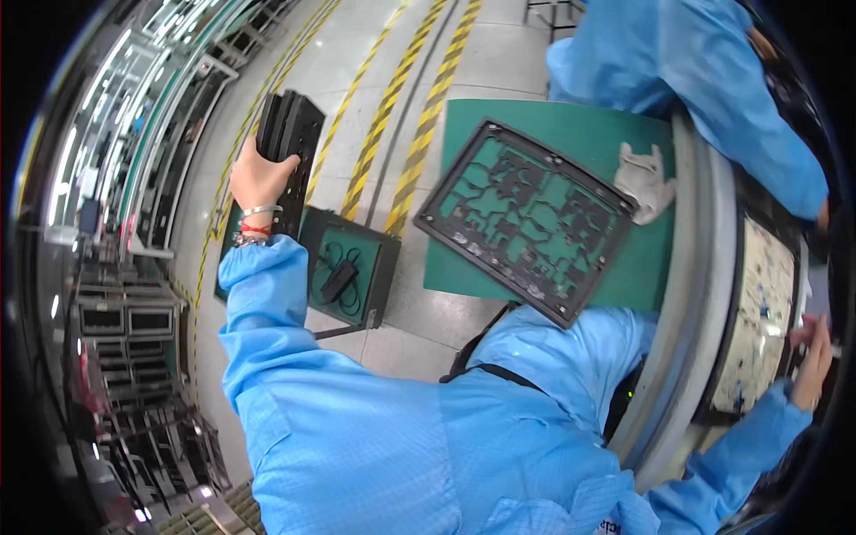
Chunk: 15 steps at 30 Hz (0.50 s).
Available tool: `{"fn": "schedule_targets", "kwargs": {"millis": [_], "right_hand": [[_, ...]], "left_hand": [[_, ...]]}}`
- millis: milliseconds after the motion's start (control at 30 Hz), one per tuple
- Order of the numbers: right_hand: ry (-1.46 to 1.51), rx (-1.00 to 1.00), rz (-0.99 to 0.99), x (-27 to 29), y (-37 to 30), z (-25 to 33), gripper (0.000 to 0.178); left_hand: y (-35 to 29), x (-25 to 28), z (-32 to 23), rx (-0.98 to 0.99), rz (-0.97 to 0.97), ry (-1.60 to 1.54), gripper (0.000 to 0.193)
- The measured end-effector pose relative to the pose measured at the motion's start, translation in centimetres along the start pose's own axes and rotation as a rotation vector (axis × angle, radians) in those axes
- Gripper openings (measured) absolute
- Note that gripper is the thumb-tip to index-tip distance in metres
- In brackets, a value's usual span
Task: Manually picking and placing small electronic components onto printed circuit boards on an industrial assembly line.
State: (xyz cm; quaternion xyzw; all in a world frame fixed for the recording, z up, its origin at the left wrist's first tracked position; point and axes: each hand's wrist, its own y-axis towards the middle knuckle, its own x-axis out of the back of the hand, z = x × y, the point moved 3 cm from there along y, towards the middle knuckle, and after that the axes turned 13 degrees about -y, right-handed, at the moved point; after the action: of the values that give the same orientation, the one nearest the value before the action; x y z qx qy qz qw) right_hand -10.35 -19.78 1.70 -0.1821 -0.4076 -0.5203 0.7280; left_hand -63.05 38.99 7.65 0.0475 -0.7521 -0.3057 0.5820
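My left hand (260, 181) reaches out to the far left, its fingers and thumb closed round the edge of a stack of black fixture frames (294, 134) standing on edge. My right hand (810, 361) is at the far right, its fingers stretched out, beside a dark-framed carrier (758, 308) with a pale, component-dotted panel inside. Whether it touches that carrier, I cannot tell. Between my hands a black fixture frame (571, 312) with many irregular cutouts lies tilted on a green tabletop (473, 276). A pale glove (646, 183) lies at its right corner.
A dark open box (385, 276) with a green bottom, holding a black power adapter (339, 282) and cable, sits below the stack. A grey conveyor rail (691, 294) runs along the right. A co-worker's blue sleeve (749, 116) reaches in at upper right. Racks (134, 357) line the left.
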Motion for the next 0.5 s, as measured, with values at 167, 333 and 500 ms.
{"fn": "schedule_targets", "kwargs": {"millis": [167, 333, 500], "right_hand": [[0.066, 0.073, -0.079, 1.4, -4.0, 2.3, 0.042], [0.029, -0.020, -0.186, 4.0, -8.1, 3.5, 0.043], [0.097, -0.046, -0.122, 2.8, -10.8, 5.3, 0.040]], "left_hand": [[-5.7, 1.2, -13.7, -0.348, 0.128, -0.393, 0.053], [-16.3, -3.7, -21.4, -0.790, 0.439, -0.626, 0.079], [-23.4, -7.2, -25.4, -1.091, 0.339, -0.367, 0.096]]}}
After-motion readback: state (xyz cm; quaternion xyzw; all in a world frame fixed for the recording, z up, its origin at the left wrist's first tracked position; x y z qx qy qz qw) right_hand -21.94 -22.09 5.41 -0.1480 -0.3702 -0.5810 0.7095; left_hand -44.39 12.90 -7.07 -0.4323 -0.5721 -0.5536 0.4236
